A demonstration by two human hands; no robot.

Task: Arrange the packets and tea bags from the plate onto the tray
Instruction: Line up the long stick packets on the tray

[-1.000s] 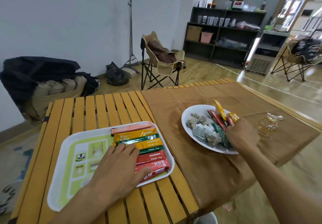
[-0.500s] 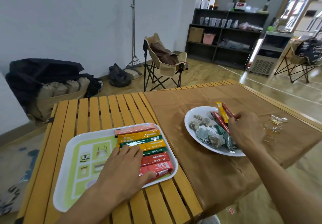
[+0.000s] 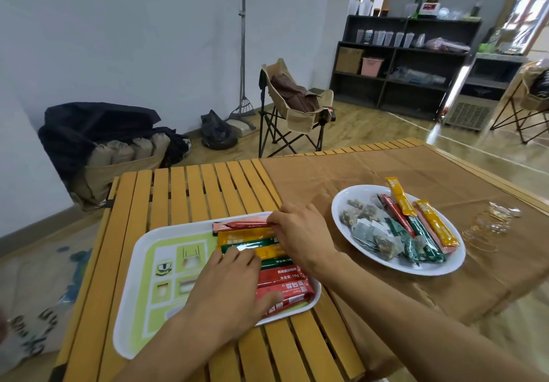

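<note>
A white tray with a green printed centre sits on the slatted table. A row of stick packets, pink, orange, green and red, lies along its right side. My left hand rests flat on those packets, fingers spread. My right hand pinches a red stick packet at the tray's far edge, over the pink one. To the right, a white plate holds several more stick packets and clear tea bags.
A small clear glass jug stands right of the plate on the brown cloth. Bare yellow slats lie beyond the tray. A folding chair stands past the table's far edge.
My right hand left the plate with a red packet and carried it left to the tray's far edge. My left hand stayed on the tray's packets.
</note>
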